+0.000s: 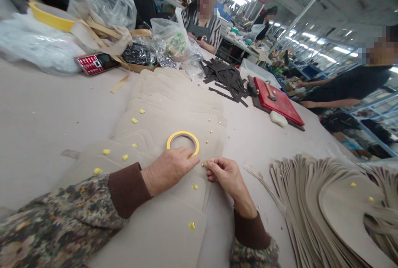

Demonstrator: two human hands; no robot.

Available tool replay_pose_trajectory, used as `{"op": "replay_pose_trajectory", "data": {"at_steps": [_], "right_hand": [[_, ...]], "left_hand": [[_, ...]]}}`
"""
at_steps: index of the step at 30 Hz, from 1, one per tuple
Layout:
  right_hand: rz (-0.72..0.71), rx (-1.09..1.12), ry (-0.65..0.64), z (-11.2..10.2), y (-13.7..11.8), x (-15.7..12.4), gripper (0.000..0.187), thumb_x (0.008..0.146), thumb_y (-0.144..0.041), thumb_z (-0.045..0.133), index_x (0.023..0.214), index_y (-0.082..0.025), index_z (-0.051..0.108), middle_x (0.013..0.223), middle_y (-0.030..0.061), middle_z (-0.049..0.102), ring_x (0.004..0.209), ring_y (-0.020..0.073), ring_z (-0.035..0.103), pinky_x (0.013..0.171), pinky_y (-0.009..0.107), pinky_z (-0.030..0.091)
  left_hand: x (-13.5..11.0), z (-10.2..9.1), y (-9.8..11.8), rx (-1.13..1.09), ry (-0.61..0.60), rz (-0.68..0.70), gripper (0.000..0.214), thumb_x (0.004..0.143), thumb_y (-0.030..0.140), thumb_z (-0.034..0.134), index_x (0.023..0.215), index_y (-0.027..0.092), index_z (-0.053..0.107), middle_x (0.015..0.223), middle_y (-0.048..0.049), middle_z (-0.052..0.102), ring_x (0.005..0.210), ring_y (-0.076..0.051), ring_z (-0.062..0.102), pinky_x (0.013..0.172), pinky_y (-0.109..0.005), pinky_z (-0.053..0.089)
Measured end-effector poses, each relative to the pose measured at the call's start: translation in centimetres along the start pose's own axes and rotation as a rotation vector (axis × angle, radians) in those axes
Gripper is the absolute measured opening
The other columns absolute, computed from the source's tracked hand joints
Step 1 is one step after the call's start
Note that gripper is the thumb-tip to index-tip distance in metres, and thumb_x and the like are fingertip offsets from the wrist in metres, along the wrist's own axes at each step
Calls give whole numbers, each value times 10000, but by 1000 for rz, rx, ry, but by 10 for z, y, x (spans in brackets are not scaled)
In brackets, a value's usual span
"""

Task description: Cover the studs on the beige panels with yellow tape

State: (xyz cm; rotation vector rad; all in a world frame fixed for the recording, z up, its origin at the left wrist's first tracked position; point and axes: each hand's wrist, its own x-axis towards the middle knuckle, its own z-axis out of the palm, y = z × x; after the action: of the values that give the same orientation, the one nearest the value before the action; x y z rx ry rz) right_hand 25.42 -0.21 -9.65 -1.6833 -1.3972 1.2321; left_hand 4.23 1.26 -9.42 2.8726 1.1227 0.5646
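My left hand point(172, 168) is closed around the near edge of a roll of yellow tape point(169, 140), which stands tilted over the beige panels point(161, 125). Close by on the right, my right hand point(226, 175) pinches a small bit of yellow tape point(205, 163) between thumb and fingertips, beside a small metal stud at the panels' right edge. The panels lie overlapped in a long fanned row. Several carry small yellow tape pieces point(106, 151), and bare studs point(207, 142) show on the farther ones.
At right lies a thick stack of beige pieces point(304, 201). Farther back are dark strips point(226, 77), a red board point(276, 100) with a hammer point(271, 92), and a white lump point(278, 119). Plastic bags point(40, 44) and a large yellow tape roll point(51, 16) sit back left. Other people are beyond the table.
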Motion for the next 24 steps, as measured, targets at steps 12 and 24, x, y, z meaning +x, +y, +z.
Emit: {"op": "replay_pose_trajectory", "data": {"at_steps": [12,24], "right_hand": [[-197,-446,55,13,-16,-4,169,798,-248,597,651,-198,666,630,15,669,580,152,578,607,272,413],[-246,-492,85,2,0,-16,170,893,-304,575,811,-203,685,731,26,739,641,172,681,634,269,505]], "left_hand": [[1,-5,5,7,-163,-33,114,930,93,521,908,185,583,869,-64,616,792,-232,568,648,-328,468],[0,-6,1,-6,-156,-10,185,921,46,468,883,181,588,838,-63,601,761,-217,542,639,-312,451]]}}
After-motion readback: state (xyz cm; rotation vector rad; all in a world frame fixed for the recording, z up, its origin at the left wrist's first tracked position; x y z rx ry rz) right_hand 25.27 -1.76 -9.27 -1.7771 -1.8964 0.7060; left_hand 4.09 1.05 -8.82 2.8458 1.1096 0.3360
